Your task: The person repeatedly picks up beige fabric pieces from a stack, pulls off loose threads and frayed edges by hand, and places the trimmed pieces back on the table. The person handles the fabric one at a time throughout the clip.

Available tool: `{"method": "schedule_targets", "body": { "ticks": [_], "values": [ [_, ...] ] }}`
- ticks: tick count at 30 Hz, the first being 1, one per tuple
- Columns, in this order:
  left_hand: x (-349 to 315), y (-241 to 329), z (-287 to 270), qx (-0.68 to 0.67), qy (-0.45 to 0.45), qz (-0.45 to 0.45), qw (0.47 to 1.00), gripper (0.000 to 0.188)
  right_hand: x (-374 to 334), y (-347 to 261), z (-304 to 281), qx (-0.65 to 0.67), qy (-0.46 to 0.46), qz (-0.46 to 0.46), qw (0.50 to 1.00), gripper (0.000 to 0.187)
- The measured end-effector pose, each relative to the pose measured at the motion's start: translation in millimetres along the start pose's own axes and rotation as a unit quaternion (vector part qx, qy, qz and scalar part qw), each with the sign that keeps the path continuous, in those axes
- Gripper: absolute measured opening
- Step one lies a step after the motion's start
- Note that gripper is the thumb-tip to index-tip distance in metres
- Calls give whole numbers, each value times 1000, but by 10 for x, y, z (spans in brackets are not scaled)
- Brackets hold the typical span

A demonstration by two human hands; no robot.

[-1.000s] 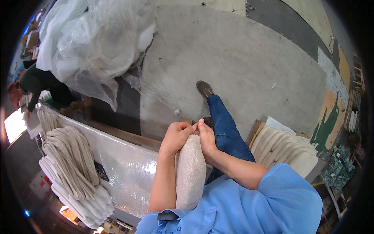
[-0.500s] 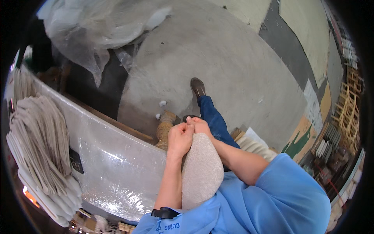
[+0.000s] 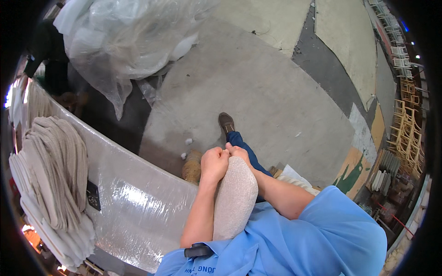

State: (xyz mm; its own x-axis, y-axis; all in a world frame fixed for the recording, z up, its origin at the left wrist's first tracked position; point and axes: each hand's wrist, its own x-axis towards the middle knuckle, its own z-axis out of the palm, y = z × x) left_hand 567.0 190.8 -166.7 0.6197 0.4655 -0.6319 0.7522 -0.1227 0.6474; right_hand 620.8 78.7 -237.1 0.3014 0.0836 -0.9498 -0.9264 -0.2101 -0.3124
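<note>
Ok, film-wrapped table (image 3: 152,216) on our L; pad (image 3: 235,198) betw. our forearms, nr our shirt (image 3: 294,244). Our L hand (image 3: 214,164) & R hand (image 3: 239,154) pinch its far tip; if fingers slacken, it could prob. slip.

Fisheye view under moderate, diffuse light. A black rim encloses the field; straight edges bow toward it, notably that of the wrapped table (image 3: 156,221). White glare breaks into streaks on the table's glossy film, with softer reflections on the plastic sheeting (image 3: 124,41). The grey floor (image 3: 258,87) is evenly lit, whereas deep shadow between sheeting and table conceals detail. Small highlights burn out at the far left, and orange glows at lower left. Centrally, the fabric piece (image 3: 235,198) appears fairly sharp; peripheral chairs (image 3: 407,135) at right are softer.
</note>
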Motion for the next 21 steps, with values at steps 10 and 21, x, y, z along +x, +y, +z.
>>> {"method": "schedule_targets", "body": {
  "ticks": [10, 21],
  "values": [
    [41, -485, 164, -96, 10, 15, 995, 33, 542, 421, -192, -236, -45, -64, 969, 20],
    [-199, 164, -149, -107, -63, -5, 992, 38, -296, 125, -57, 35, -41, -50, 997, 41]
  ]
}}
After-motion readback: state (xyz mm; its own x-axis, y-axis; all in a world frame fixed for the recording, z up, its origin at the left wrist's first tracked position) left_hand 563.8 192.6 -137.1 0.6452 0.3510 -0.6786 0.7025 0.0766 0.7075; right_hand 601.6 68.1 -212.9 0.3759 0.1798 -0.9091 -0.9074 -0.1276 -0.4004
